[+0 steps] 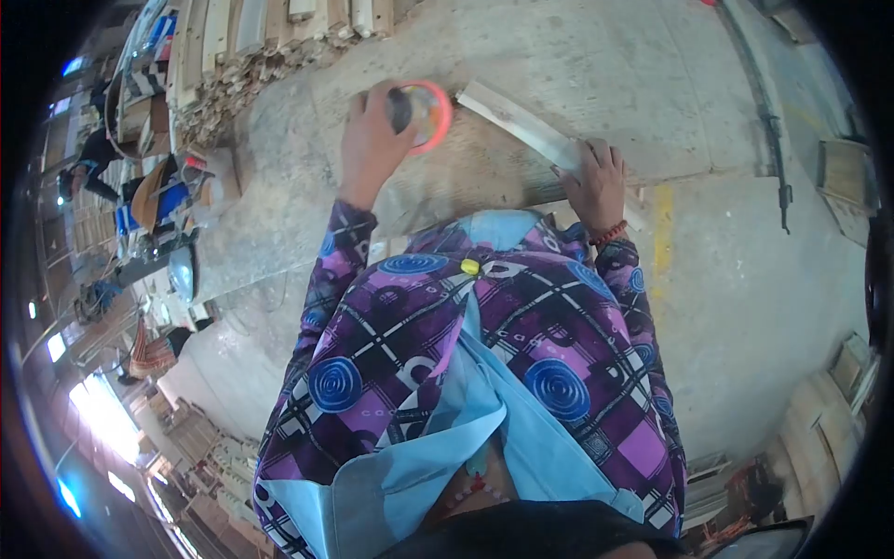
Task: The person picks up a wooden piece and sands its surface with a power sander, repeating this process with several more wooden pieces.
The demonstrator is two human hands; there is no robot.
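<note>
Fingers of the left hand (377, 135) are curled, partly closed, around a blurred round object (429, 116) with a smooth-looking pink-orange rim, while by the half-bent fingers of the right hand (594, 184) a straight, pale wooden strip (517, 123) is held on the worn, stained tabletop (684, 93). At the far left of this surface, rough-ended wooden pieces (251, 37) are piled, and beyond, a cluttered room is lit by bright windows (107, 415).
</note>
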